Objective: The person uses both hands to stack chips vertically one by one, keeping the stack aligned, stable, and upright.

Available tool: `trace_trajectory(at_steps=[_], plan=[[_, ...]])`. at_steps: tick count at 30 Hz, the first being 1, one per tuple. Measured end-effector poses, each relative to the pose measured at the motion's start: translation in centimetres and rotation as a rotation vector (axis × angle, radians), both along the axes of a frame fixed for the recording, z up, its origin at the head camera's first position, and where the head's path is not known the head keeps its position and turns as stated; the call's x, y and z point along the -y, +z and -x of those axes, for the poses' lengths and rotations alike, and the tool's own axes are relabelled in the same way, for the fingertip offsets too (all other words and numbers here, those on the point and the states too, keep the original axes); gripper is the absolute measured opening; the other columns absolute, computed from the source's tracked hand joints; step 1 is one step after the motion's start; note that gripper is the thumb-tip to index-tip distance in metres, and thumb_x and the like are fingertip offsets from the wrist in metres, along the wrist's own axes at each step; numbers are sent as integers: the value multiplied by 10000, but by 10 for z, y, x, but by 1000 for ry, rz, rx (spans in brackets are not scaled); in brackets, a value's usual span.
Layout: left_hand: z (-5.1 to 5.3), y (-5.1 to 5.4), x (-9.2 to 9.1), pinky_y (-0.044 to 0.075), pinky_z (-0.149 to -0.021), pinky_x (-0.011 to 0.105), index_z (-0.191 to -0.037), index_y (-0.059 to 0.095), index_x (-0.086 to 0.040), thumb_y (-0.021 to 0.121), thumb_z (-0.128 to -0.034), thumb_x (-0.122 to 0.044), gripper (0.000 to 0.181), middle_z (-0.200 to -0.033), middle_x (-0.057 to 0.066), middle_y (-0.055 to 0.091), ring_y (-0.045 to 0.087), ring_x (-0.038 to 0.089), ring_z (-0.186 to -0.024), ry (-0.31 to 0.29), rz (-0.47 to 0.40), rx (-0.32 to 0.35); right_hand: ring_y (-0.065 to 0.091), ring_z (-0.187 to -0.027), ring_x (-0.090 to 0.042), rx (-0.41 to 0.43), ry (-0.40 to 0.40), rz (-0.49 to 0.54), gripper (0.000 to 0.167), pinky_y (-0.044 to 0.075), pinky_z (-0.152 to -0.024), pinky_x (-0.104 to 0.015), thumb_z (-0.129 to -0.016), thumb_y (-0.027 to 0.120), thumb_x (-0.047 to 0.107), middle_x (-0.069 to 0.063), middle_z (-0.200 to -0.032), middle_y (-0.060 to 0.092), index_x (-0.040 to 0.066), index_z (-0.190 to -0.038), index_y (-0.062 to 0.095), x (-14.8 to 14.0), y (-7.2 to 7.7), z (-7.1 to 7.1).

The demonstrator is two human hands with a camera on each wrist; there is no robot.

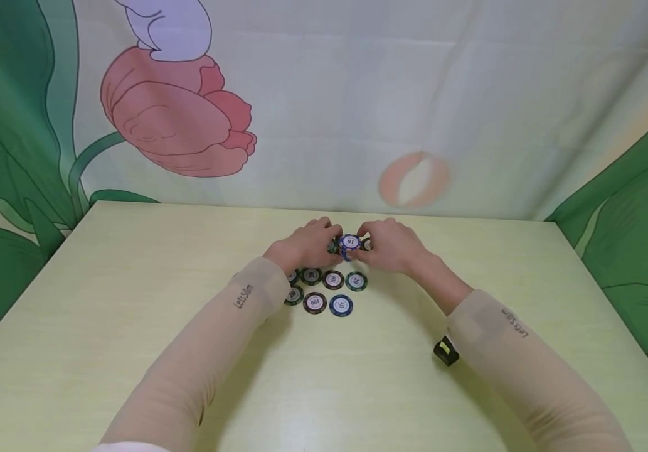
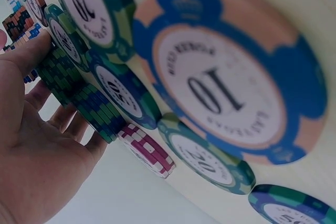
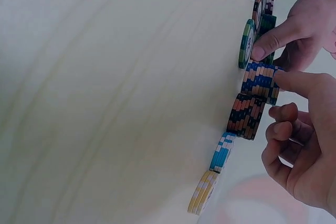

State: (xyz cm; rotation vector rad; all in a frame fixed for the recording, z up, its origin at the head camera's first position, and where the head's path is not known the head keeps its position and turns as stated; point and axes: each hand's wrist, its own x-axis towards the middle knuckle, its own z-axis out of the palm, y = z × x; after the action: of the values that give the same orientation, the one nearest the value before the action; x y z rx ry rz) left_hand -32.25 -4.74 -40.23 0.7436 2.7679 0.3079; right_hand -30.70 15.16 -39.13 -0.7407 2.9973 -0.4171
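My left hand (image 1: 308, 245) (image 2: 47, 135) curls round a green chip stack (image 2: 59, 74), thumb on the near side and fingers behind. Beside it, a blue-and-orange stack (image 1: 349, 242) (image 3: 260, 81) has a chip marked 10 on top. My right hand (image 1: 394, 246) (image 3: 312, 145) pinches this stack near its top; its lower fingers are curled, and its far-side contact is partly hidden. A black-and-orange stack (image 3: 245, 116) stands beside the blue one. Several flat chips (image 1: 333, 280) lie in front, including a blue-and-orange 10 chip (image 2: 223, 85) in the left wrist view.
Shorter blue-and-white (image 3: 222, 152) and yellow (image 3: 202, 192) stacks stand past the black-and-orange one. A red-and-white stack (image 2: 147, 150) is beyond the green stacks. A small black object (image 1: 446, 350) lies beside my right sleeve. A printed curtain (image 1: 324, 125) hangs behind the table (image 1: 324, 389).
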Motion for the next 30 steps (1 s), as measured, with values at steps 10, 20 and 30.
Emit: trace_trajectory(at_steps=[10,20,30], plan=[[0,1,-1,455,-1027,442,-1513,460,-98,651,-1013,-375,603,-1435,134,440,457,266,-1222,1,4,0,574,-602,-161,1,4,1,356,454,-558,-320,-936,761,336,-20,-790,686,50,-1142,715,0,0,2],[3,-1,0,450,-1033,442,-1519,455,-112,644,-1015,-389,605,-1439,124,436,452,259,-1225,13,-2,13,586,-608,-173,-9,-21,-1,417,468,-563,-340,-938,752,369,-29,-755,660,43,-1180,657,-4,0,-2],[5,0,6,405,-1083,430,-1495,451,-85,674,-997,-381,621,-1427,144,457,464,271,-1252,-29,-60,33,564,-617,-148,76,65,-62,197,461,-573,-314,-928,764,316,39,-736,645,137,-866,710,-11,3,-19]])
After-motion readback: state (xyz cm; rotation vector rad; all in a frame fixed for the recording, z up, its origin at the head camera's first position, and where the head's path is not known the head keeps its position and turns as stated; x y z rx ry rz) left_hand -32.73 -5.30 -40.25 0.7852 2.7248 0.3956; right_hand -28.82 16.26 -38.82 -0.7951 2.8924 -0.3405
